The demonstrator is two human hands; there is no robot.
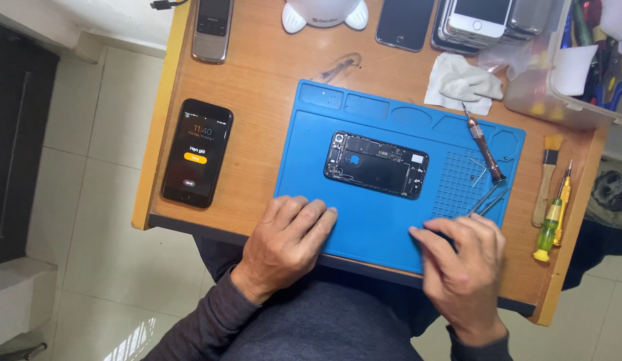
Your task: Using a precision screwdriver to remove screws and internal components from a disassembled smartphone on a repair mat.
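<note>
We are resting our left hand, fingers flat, on the mat; our right hand, fingers loosely curled, is touching tweezers. The phone is lying already opened, parts still inside.

Two hands rest at the near edge, the left hand and the right hand. One blue repair mat carries one opened phone. One lit smartphone lies at the left. One silver keypad phone and one dark phone lie far. Three screwdrivers: one copper-handled, one yellow, one green. One brush. One pair of tweezers. One white cloth.
</note>
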